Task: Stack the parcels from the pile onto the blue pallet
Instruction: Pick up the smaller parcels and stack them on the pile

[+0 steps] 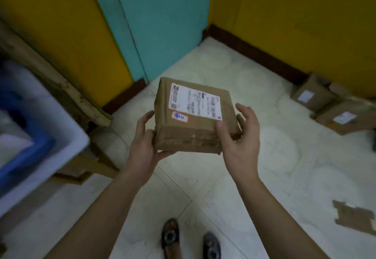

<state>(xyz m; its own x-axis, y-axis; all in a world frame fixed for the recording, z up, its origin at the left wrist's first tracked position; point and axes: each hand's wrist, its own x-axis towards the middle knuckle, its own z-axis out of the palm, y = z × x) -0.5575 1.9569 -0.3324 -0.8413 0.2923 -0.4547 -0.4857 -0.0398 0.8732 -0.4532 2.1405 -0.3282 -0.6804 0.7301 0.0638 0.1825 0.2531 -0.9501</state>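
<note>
Pale tiled floor [254, 157] is lying open ahead of the person, running to the corner where yellow walls [295, 14] are meeting a teal panel [162, 24]. At the left edge a blurred blue and white shape [30, 136], maybe the pallet, is sitting beside a slanted wooden plank [61, 83]. Parcels in a pile [329, 106] are lying against the right wall, well apart from the hands. A brown parcel [195, 116], white label up, is being held above open floor at centre. Left hand [144, 142] is gripping its near left corner, fingers curled under. Right hand [242, 136] is holding the right side, thumb pressing on top, fingers spread loosely past the edge. A torn cardboard scrap [354, 216] is lying at lower right.
</note>
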